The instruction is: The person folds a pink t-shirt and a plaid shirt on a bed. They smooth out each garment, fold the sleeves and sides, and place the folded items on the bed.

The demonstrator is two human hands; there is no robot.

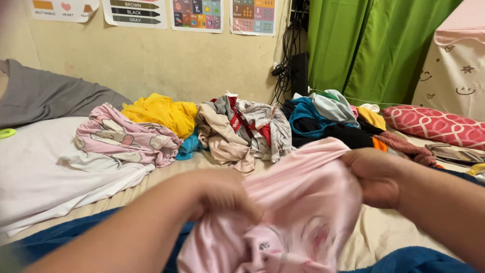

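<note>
Both hands grip a pale pink garment low over the bed, the left hand bunching its middle and the right hand pinching its upper edge, which keeps the cloth gathered between them. The soft fabric looks crumpled, with a faint print near its lower folds, while a heap of clothes lies behind by the wall

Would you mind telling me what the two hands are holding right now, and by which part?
Both hands hold a pale pink garment. The left hand bunches its middle folds; the right hand has its grip on the upper right edge.
</note>
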